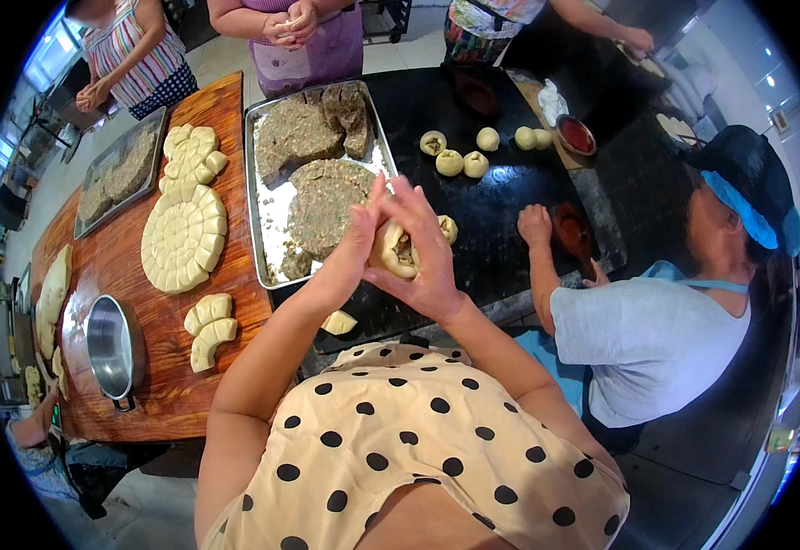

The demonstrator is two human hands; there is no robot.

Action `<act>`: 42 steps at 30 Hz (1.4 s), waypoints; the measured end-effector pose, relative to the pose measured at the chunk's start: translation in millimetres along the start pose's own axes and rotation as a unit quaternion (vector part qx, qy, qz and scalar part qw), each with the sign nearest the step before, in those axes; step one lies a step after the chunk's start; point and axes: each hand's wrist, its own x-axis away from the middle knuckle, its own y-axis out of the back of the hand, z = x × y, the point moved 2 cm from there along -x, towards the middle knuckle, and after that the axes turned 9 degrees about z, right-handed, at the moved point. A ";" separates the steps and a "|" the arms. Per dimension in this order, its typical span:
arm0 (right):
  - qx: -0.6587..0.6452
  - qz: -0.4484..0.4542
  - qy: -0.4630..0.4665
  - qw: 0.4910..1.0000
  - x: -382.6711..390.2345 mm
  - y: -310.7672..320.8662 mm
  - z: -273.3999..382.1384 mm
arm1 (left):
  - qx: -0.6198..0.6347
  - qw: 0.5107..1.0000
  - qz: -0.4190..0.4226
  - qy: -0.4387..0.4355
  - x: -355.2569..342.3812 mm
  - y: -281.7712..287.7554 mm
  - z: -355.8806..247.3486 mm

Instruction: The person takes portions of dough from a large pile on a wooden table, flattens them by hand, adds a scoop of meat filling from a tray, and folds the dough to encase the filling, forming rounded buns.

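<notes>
Pale dough bun point(394, 260), partly open, filling point(405, 247) showing, between left hand point(359, 242) and right hand point(429, 264)

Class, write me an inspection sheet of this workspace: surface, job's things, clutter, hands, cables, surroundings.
Surface: black worktop beside a wooden table.
Job's things: dough ball in hand, its top open, filling showing; metal tray with filling mounds; shaped dough balls on the worktop; segmented dough round.
Clutter: metal pan; white crumpled cloth; bowl of red contents.
Hands: left hand and right hand cup the dough ball.
Cables: nothing seen.
Surroundings: co-worker in dark hat at right; others opposite.
</notes>
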 end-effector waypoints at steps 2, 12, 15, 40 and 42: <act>-0.036 -0.032 0.025 0.999 -3.6 1.4 0.7 | 0.037 0.999 0.036 -0.007 -2.3 3.2 -4.8; -0.060 -0.017 0.035 0.997 -25.2 -5.1 16.4 | 0.446 0.894 0.006 -0.029 -21.0 -4.4 22.4; -0.012 -0.024 0.035 0.999 -30.7 0.0 32.3 | 0.483 0.875 0.003 -0.023 -20.9 -8.1 17.7; -0.065 -0.022 0.107 0.992 -13.9 13.9 68.7 | 0.480 0.870 0.090 0.060 -6.0 -12.6 23.2; -0.058 -0.071 0.085 0.992 -2.8 4.3 63.7 | 0.479 0.867 0.111 0.081 -11.0 -13.9 16.8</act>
